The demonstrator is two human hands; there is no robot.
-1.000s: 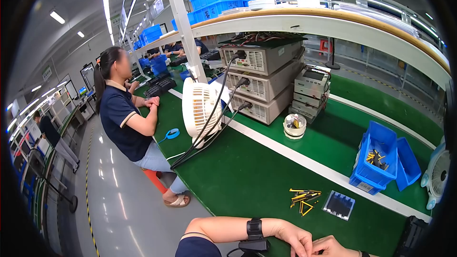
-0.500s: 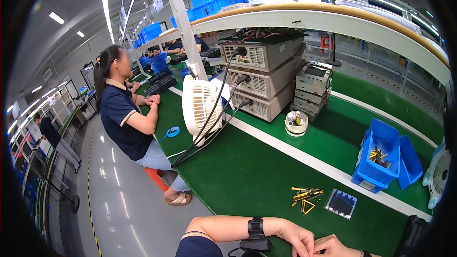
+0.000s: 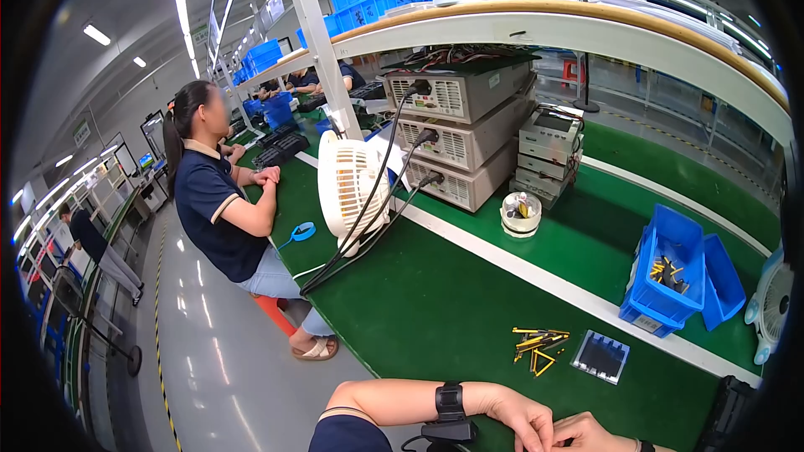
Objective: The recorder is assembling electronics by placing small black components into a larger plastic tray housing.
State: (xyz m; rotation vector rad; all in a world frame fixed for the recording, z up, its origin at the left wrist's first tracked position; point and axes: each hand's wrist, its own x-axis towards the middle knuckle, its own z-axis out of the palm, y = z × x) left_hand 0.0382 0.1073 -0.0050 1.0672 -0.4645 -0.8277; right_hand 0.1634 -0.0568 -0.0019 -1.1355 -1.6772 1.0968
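Observation:
My left hand (image 3: 521, 417) and my right hand (image 3: 588, 434) meet at the lower edge of the picture, fingertips close together. Both have their fingers bent in a pinch; the tips run out of the frame, so whatever lies between them is hidden. A black strap with a small black box (image 3: 450, 403) is round my left wrist. Beyond my hands lies a loose pile of yellow-and-black strips (image 3: 543, 343) on the green tabletop (image 3: 435, 310). Right of that pile is a flat, clear-edged piece with dark strips (image 3: 601, 356).
A blue bin (image 3: 670, 255) holds more yellow-and-black pieces. Nearby are a white fan (image 3: 352, 188) with black cables, stacked grey instruments (image 3: 469, 134), a white tub (image 3: 521, 216) and a black case (image 3: 725, 415). A co-worker (image 3: 213, 201) sits at the left.
The view has shifted very slightly. My hands keep nearly the same pose at the lower edge, and the things on the table lie as before.

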